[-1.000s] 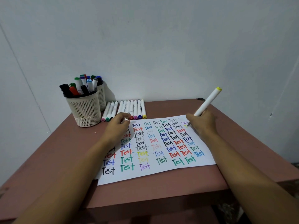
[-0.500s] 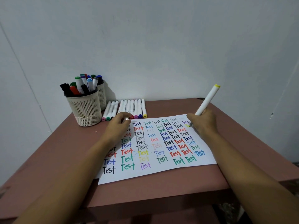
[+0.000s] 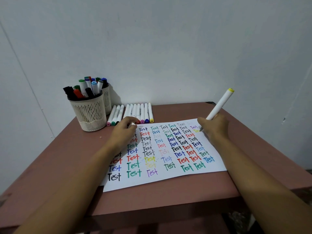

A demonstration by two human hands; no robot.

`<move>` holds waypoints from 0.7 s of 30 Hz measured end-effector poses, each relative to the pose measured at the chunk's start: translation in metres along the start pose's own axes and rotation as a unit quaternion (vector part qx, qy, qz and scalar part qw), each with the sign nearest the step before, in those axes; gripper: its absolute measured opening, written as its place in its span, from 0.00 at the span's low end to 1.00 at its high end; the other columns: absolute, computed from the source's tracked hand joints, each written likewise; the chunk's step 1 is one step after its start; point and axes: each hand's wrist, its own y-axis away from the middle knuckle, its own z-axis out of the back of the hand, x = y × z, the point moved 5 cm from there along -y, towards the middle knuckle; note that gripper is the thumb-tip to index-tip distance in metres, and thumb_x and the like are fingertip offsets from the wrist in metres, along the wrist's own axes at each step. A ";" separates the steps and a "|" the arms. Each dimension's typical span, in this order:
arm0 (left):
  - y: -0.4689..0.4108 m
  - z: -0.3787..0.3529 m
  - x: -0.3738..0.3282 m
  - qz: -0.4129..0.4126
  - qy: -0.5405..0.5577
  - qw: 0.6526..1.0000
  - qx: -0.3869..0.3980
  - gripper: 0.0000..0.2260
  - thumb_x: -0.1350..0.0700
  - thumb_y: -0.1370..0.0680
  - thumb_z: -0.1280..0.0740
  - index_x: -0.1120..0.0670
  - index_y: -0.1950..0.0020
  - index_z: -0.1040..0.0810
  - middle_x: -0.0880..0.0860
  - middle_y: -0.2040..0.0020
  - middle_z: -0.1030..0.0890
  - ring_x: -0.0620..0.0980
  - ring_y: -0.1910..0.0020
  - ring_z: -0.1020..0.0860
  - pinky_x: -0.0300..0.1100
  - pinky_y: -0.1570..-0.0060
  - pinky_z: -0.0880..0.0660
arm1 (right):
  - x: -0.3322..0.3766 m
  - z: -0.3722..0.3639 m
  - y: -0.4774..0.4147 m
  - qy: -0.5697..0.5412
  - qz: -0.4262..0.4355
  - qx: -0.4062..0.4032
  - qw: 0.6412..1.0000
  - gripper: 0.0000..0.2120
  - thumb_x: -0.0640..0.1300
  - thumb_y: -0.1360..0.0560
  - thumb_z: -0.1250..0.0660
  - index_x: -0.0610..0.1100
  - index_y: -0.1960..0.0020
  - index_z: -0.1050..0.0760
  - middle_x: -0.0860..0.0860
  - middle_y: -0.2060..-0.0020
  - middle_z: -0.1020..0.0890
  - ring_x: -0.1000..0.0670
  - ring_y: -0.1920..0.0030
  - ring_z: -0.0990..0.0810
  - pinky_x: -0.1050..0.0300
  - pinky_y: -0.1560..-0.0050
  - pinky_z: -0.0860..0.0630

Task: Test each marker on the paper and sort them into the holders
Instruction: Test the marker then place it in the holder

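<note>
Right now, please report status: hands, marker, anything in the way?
Right hand grips yellow marker, tip on paper's far right edge. Left hand rests on paper, pinching small white cap. Nothing blocks the tip.

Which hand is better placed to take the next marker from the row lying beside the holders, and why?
Probably left. The left hand sits right beside the row of markers, while the right hand is busy gripping the yellow marker across the paper.
</note>
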 end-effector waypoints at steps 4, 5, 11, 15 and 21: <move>-0.001 0.000 0.001 -0.001 -0.001 1.000 0.000 0.08 0.60 0.20 0.42 0.49 0.46 0.27 0.58 0.45 0.22 0.53 0.49 0.24 0.40 0.56 0.30 | -0.001 -0.001 0.000 -0.005 -0.001 0.009 1.000 0.11 0.39 0.30 0.30 0.46 0.64 0.32 0.49 0.70 0.23 0.47 0.66 0.20 0.47 0.57 0.19; -0.001 0.000 0.001 0.000 -0.001 1.000 0.000 0.08 0.60 0.20 0.42 0.49 0.47 0.27 0.59 0.45 0.22 0.54 0.49 0.24 0.41 0.56 0.29 | -0.001 -0.001 0.000 -0.008 -0.004 0.011 1.000 0.11 0.39 0.30 0.30 0.45 0.64 0.32 0.49 0.70 0.23 0.47 0.66 0.20 0.48 0.58 0.19; -0.001 0.000 0.000 -0.001 -0.006 1.000 0.001 0.08 0.59 0.20 0.43 0.48 0.47 0.27 0.57 0.45 0.22 0.55 0.46 0.24 0.44 0.49 0.28 | -0.005 0.002 -0.003 -0.047 -0.035 -0.016 0.998 0.11 0.40 0.31 0.29 0.45 0.64 0.31 0.49 0.70 0.22 0.44 0.65 0.18 0.41 0.55 0.19; -0.002 0.000 0.001 -0.007 -0.011 1.000 -0.003 0.09 0.60 0.20 0.43 0.49 0.46 0.27 0.57 0.45 0.22 0.53 0.49 0.25 0.41 0.54 0.29 | -0.004 0.000 -0.003 -0.025 -0.024 -0.009 0.999 0.10 0.40 0.31 0.30 0.45 0.65 0.31 0.49 0.72 0.22 0.46 0.67 0.20 0.42 0.55 0.19; -0.003 -0.001 0.002 -0.001 -0.012 1.000 -0.003 0.11 0.60 0.20 0.43 0.52 0.41 0.26 0.56 0.44 0.22 0.51 0.48 0.25 0.37 0.57 0.30 | -0.005 0.000 -0.006 -0.017 0.001 -0.017 1.000 0.12 0.39 0.30 0.31 0.47 0.65 0.34 0.47 0.65 0.24 0.46 0.68 0.21 0.47 0.57 0.20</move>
